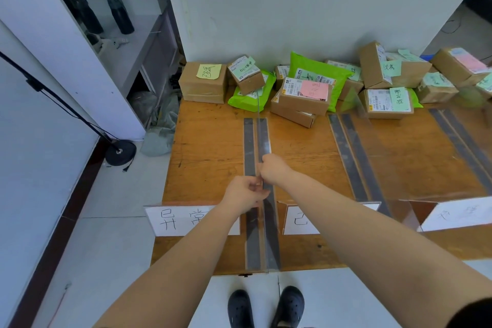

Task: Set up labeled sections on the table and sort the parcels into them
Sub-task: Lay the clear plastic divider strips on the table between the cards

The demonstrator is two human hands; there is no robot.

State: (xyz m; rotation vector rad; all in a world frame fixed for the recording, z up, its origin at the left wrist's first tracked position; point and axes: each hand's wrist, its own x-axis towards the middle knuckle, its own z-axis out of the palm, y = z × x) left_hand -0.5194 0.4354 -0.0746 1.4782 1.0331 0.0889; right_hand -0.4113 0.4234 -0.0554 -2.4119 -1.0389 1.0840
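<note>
On table (213,141), both hands (246,192) gripping divider (263,141)

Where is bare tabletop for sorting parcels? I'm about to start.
Bare wood lies between the clear divider both hands hold and the next grey strips, and left of the divider to the table edge. The far end is crowded with parcels.

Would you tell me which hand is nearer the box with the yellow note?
Left. The left hand is nearer the box with the yellow note; the right hand sits further right.
</note>
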